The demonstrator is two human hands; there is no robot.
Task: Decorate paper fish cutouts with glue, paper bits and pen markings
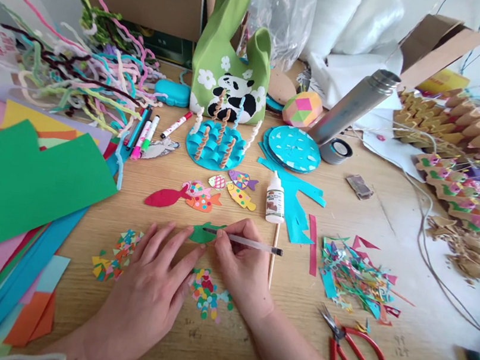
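my left hand (pixel 152 287), spread flat, steadies the bare green fish (pixel 200 234), my right hand (pixel 239 264) pinches the pen (pixel 253 243); the farther fish (pixel 203 201) look finished.

- The wooden table (pixel 242 349) was crowded with craft things.
- At the left lay a pile of coloured sheets (pixel 21 285), with a big green sheet (pixel 18 183) on top.
- At the far left lay a tangle of pipe cleaners (pixel 81 60), with some markers (pixel 143 129) just beside it.
- In the middle lay a row of dotted paper fish (pixel 201 198), and nearer a green paper fish (pixel 201 234).
- A glue bottle (pixel 276 197) stood upright, right of the row.
- Two heaps of confetti (pixel 115 257) lay near.
- At the right lay paper scraps (pixel 352 275), and nearer than them red scissors (pixel 353 356).
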